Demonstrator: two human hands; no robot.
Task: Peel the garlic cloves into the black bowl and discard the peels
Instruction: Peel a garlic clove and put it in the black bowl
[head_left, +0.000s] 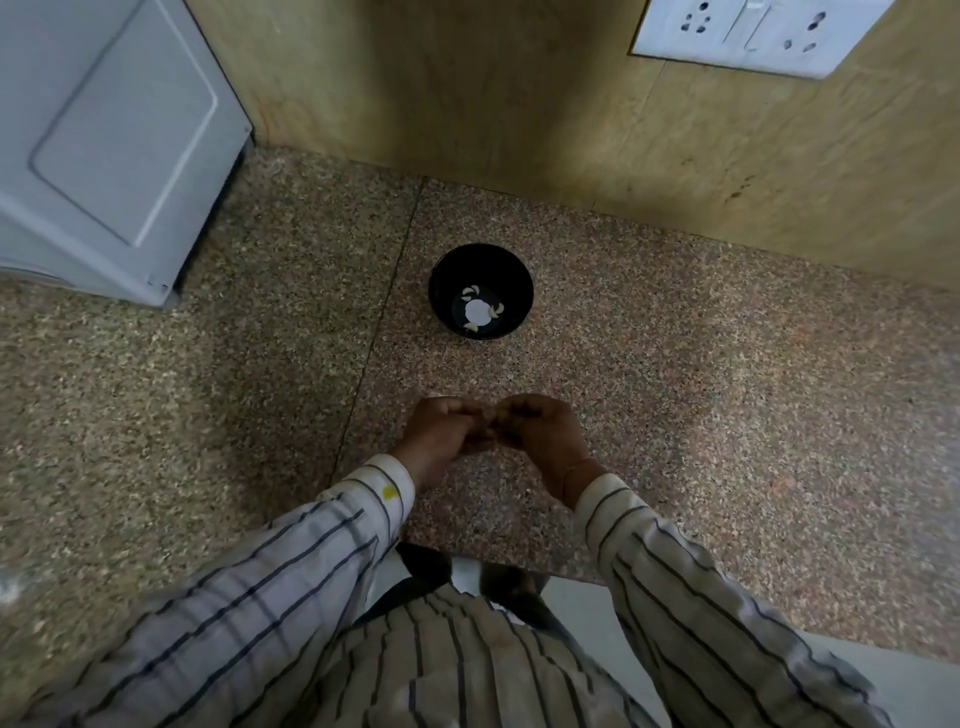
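Seemingly mid-peel, the head view shows the left hand (441, 434) and the right hand (540, 434) brought together over the near part of the speckled stone surface (727, 415), fingers curled inward and tips meeting; something small appears pinched between them, probably a garlic clove, but blur and the fingers hide it, so what each hand holds cannot be told for certain. The black bowl (480, 262) stands farther off, toward the wall, well apart from the hands, with a few pale peeled cloves (496, 310) lying around a bright spot at its bottom. The main risk is likely a slip: a clove squeezed between fingertips could shoot out and skid across the surface or drop off the near edge, since the hands work close to that edge and not above the bowl. Bits of peel could also fall unnoticed onto the mottled stone, where they would be hard to spot. At far left stands a white appliance (104, 145), and a white socket plate (753, 31) sits on the wooden wall panel (519, 104); neither blocks the path from hands to bowl.
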